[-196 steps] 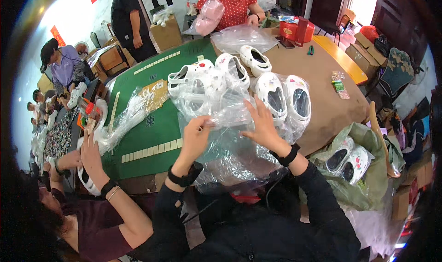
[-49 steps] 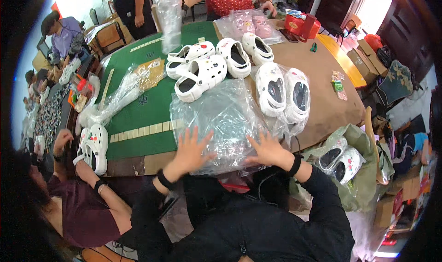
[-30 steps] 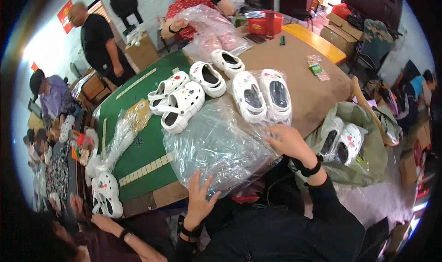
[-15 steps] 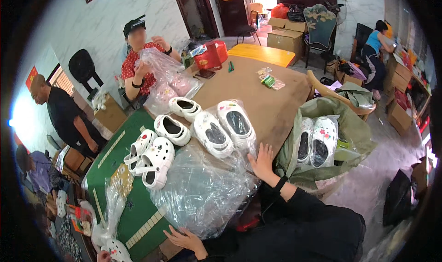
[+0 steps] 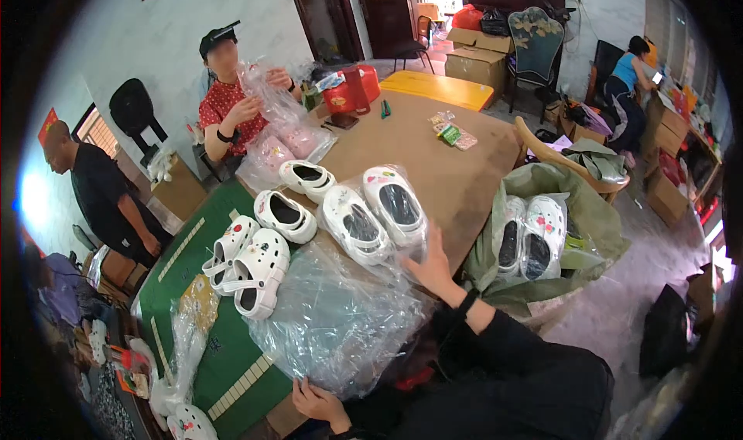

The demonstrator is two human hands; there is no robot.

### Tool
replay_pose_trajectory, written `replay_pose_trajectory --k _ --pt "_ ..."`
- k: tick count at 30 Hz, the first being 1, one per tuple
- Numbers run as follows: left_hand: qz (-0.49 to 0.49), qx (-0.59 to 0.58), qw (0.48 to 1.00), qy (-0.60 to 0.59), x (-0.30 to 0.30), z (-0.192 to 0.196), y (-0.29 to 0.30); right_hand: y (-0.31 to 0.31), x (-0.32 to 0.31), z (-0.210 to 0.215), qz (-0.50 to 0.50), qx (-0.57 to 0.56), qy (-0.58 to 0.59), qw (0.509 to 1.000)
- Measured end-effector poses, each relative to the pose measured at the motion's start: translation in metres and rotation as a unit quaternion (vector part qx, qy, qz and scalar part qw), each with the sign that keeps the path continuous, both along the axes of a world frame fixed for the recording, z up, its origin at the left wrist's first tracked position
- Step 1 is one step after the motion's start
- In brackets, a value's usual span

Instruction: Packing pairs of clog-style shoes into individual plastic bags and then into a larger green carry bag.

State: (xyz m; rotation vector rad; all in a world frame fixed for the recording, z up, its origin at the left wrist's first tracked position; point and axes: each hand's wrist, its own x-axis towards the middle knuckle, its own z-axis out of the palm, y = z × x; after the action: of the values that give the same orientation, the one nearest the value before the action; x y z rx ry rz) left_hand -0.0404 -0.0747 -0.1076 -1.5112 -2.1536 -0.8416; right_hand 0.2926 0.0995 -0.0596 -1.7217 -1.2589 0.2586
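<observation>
A pair of white clogs with charms (image 5: 357,225) lies in a clear plastic bag on the table. My right hand (image 5: 435,268) is at that bag's near right end, its thumb against the plastic and its fingers stretched out. In front of me spreads a large clear plastic bag (image 5: 333,328), looking flat and without shoes. My left hand (image 5: 319,405) touches its near edge with fingers apart. Beside it to the left stand two unwrapped white clogs with charms (image 5: 261,273). Behind these sit more white clogs (image 5: 285,217).
A green sack (image 5: 596,231) at the right holds bagged white clogs (image 5: 542,235). Across the table a person in red (image 5: 232,115) handles a bag of pink clogs (image 5: 286,146). Another person (image 5: 116,192) stands at the left. Small packets (image 5: 453,133) and a red bag (image 5: 352,88) lie farther back.
My left hand has moved slightly right, onto the large bag's near edge. My right hand has shifted a little left against the bagged clogs. The person opposite has raised their bag's top.
</observation>
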Motion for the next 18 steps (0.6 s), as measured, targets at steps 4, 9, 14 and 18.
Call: replay_pose_trajectory --k 4,9,14,18 --pt "0.002 -0.082 0.995 -0.065 -0.010 0.014 0.006 0.040 0.025 0.011 0.054 0.031 0.033 0.998" --pt "-0.066 0.098 0.973 -0.196 0.009 0.079 0.004 0.051 0.034 0.052 0.037 -0.009 0.008 0.999" --pt "-0.384 -0.028 0.895 -0.226 0.054 0.143 0.025 0.038 0.044 0.109 0.142 -0.040 0.271 0.951" --pt "-0.531 -0.194 0.776 -0.281 0.116 0.159 0.043 0.024 0.067 0.113 0.179 0.007 0.409 0.895"
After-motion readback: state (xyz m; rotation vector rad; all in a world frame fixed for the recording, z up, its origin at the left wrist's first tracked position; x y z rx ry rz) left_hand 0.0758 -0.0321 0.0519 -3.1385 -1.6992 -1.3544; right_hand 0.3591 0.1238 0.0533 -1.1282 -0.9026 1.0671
